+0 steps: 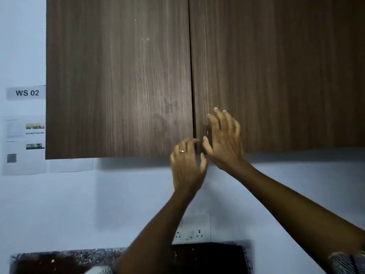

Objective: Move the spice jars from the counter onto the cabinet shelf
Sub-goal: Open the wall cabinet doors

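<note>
A dark wood wall cabinet fills the upper view, with its left door (118, 80) and right door (276, 72) both closed. Both my hands are raised to the seam between the doors near their bottom edge. My left hand (186, 165), wearing a ring, has its fingers curled against the lower corner of the left door. My right hand (224, 139) is spread with fingers apart against the lower edge of the right door. Neither hand holds anything. No spice jars are in view, and the shelf is hidden behind the doors.
A speckled counter (65, 256) runs along the bottom with a black panel (209, 258) on it. A wall socket (190, 234) sits above it. Papers and a "WS 02" label (26, 92) hang on the pale wall at left.
</note>
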A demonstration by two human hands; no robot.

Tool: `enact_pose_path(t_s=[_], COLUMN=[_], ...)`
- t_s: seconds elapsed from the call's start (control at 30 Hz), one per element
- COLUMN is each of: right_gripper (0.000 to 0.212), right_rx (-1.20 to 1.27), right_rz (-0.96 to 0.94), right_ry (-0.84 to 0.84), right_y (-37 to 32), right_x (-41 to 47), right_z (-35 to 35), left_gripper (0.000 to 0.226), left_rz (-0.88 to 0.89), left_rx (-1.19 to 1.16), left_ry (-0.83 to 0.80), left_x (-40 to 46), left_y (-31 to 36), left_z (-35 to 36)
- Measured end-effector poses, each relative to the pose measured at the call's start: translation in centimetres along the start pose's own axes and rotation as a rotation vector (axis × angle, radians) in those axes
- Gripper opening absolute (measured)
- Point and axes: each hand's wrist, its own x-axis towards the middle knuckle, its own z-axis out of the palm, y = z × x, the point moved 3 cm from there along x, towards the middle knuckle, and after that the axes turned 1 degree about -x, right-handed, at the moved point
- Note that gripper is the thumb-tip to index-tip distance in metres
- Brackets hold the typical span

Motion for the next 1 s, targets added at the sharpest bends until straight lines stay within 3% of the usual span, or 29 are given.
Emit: enact_pose_path(t_s=[0.13,0.23,0.57,0.8,1.0], right_gripper=[0.070,0.075,0.103,0.109,0.105], right_rx=[0.002,-0.035,-0.070,-0.058,-0.015], right_rz=[0.015,0.013,0.213,0.233,0.160], right_ry=[-0.032,-0.051,-0.197,-0.166,-0.130], right_y=[0.0,0.2,1.1,0.8,-0.8], right_x=[0.7,1.6,4.0,4.2,4.5], right_z=[1.4,2.7,6.1,6.6,5.6], left_gripper=[0.037,0.053,0.108,0.100,0.105], left_rz=[-0.347,-0.467,-0.262,-0.197,-0.264], left_rx=[-0.200,-0.184,0.059,0.201,-0.003], left_ry=[0.015,0.040,-0.132,-0.140,-0.078], left_x=[-0.7,-0.2,1.0,1.1,1.0], left_y=[0.7,0.7,-2.1,-3.8,-2.4], left_z=[2.2,3.6,6.3,6.6,6.4])
